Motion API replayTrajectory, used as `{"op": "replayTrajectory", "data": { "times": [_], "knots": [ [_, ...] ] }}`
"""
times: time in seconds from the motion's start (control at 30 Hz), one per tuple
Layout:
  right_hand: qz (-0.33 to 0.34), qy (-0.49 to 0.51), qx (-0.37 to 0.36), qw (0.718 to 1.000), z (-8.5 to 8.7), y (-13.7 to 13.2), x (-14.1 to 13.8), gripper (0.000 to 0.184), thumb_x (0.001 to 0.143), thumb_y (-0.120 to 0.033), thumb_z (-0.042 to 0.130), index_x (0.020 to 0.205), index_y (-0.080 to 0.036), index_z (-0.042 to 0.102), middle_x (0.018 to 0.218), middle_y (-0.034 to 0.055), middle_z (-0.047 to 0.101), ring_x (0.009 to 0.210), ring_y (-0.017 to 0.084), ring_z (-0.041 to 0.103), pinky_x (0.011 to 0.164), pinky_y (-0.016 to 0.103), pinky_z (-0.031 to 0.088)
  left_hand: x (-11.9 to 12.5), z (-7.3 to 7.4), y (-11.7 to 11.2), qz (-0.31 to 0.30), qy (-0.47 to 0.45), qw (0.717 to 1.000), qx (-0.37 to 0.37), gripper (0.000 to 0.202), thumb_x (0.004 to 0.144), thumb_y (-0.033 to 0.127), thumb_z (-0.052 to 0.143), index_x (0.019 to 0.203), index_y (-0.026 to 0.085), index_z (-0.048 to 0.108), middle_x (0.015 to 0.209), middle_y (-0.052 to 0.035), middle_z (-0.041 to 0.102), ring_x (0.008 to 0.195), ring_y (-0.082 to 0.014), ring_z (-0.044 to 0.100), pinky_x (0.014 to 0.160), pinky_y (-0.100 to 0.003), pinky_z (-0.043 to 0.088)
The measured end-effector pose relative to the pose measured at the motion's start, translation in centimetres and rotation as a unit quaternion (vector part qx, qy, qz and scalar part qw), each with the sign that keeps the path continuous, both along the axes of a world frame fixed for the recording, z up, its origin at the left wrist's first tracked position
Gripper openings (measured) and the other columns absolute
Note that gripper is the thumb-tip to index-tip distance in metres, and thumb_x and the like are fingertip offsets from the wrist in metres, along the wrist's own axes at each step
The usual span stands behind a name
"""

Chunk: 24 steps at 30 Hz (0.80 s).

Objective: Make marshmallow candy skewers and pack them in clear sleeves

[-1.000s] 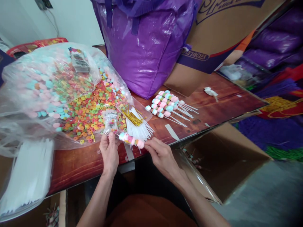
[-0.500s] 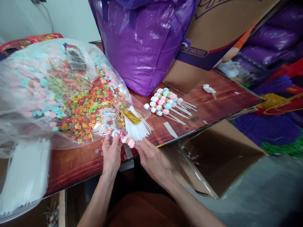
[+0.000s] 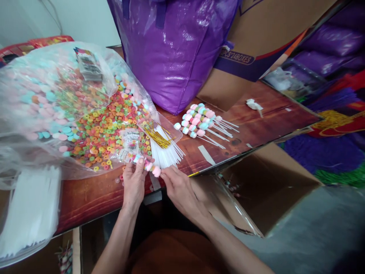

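Note:
A candy skewer with pink, white and blue pieces spans the gap between my hands above the table's front edge. My left hand is closed on its upper left part, thumb on top, beside a clear printed wrapper. At the lower pink end, my right hand pinches with its fingertips; the bit of stick or tie between them is hidden. Just beyond the hands lie white sticks fanned out and gold twist ties in a clear tray.
Ring candies and marshmallows lie on a clear plastic bag at left. Finished-looking skewers are stacked right of centre. A purple sack and a carton stand behind. An open box sits below the table's right edge.
The pink end of the skewer has shifted slightly left along with my right hand. My left hand keeps nearly the same hold. The view has tilted slightly.

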State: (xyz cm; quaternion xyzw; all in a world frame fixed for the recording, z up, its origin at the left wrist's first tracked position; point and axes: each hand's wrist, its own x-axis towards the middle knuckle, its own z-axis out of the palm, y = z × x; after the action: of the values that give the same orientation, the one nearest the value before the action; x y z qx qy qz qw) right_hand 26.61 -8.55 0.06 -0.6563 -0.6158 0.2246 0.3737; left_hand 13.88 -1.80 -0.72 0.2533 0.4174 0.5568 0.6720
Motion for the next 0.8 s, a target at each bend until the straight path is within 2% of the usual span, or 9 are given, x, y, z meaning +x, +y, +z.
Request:
{"op": "replayTrajectory", "data": {
  "times": [0.07,0.2,0.3,0.5,0.63,0.7,0.8],
  "knots": [
    [0.013,-0.024,0.01,1.0,-0.1,-0.1,0.1,0.024,0.099,-0.018,0.044,0.081,-0.02,0.061,0.077,0.0027,0.061,0.068,0.015,0.055,0.063,0.025,0.04,-0.3,0.1,0.2,-0.006,-0.014,1.0,-0.017,0.029,0.071,0.037,0.084,0.085,0.015,0.071,0.086,-0.0047,0.074,0.08,-0.0153,0.071,0.078,-0.028,0.057],
    [0.027,0.0,0.007,1.0,-0.3,-0.1,1.4,0.023,0.098,-0.017,0.047,0.078,-0.02,0.058,0.074,0.0009,0.059,0.066,0.014,0.054,0.061,0.025,0.04,-0.7,0.3,0.5,-0.008,-0.05,0.997,-0.055,0.035,0.07,0.042,0.085,0.085,0.015,0.069,0.085,-0.0062,0.075,0.08,-0.0191,0.073,0.079,-0.034,0.058],
    [0.026,-0.011,0.006,1.0,-0.3,-0.2,1.9,0.024,0.098,-0.017,0.046,0.078,-0.02,0.058,0.074,0.0008,0.058,0.066,0.014,0.054,0.062,0.025,0.04,-0.5,0.3,0.4,-0.018,-0.04,0.998,-0.044,0.035,0.074,0.046,0.081,0.085,0.016,0.068,0.084,-0.0059,0.075,0.08,-0.0187,0.073,0.08,-0.035,0.058],
    [0.005,-0.169,0.041,0.985,-0.4,-0.5,0.3,0.028,0.102,-0.018,0.04,0.082,-0.02,0.06,0.075,0.0032,0.059,0.061,0.015,0.052,0.054,0.027,0.031,0.2,0.4,-0.7,-0.01,0.032,0.999,0.021,0.033,0.074,0.045,0.081,0.085,0.016,0.068,0.086,-0.0056,0.074,0.081,-0.0173,0.071,0.079,-0.031,0.056],
    [-0.011,-0.219,0.092,0.971,-1.2,-0.5,-1.3,0.03,0.099,-0.01,0.038,0.084,-0.019,0.063,0.074,0.0043,0.059,0.056,0.015,0.05,0.051,0.029,0.028,0.4,0.4,-1.0,-0.014,0.027,0.999,0.015,0.029,0.076,0.042,0.08,0.082,0.017,0.068,0.08,-0.0027,0.071,0.076,-0.0156,0.07,0.075,-0.029,0.055],
    [-0.017,-0.188,0.093,0.978,-1.4,-0.5,-1.7,0.031,0.099,-0.01,0.037,0.082,-0.019,0.062,0.074,0.0048,0.06,0.057,0.015,0.051,0.052,0.028,0.03,0.2,0.4,-1.1,-0.033,0.008,0.999,0.014,0.026,0.077,0.04,0.079,0.083,0.017,0.068,0.081,-0.0025,0.07,0.08,-0.017,0.07,0.076,-0.028,0.054],
    [-0.01,-0.042,0.057,0.997,-1.0,-0.3,-1.6,0.027,0.099,-0.015,0.041,0.079,-0.019,0.058,0.075,0.0034,0.06,0.064,0.015,0.055,0.058,0.026,0.038,0.0,0.5,-1.1,-0.067,-0.017,0.997,0.019,0.024,0.078,0.036,0.079,0.088,0.018,0.069,0.084,-0.0021,0.069,0.083,-0.0165,0.07,0.084,-0.03,0.054]
  ]
}}
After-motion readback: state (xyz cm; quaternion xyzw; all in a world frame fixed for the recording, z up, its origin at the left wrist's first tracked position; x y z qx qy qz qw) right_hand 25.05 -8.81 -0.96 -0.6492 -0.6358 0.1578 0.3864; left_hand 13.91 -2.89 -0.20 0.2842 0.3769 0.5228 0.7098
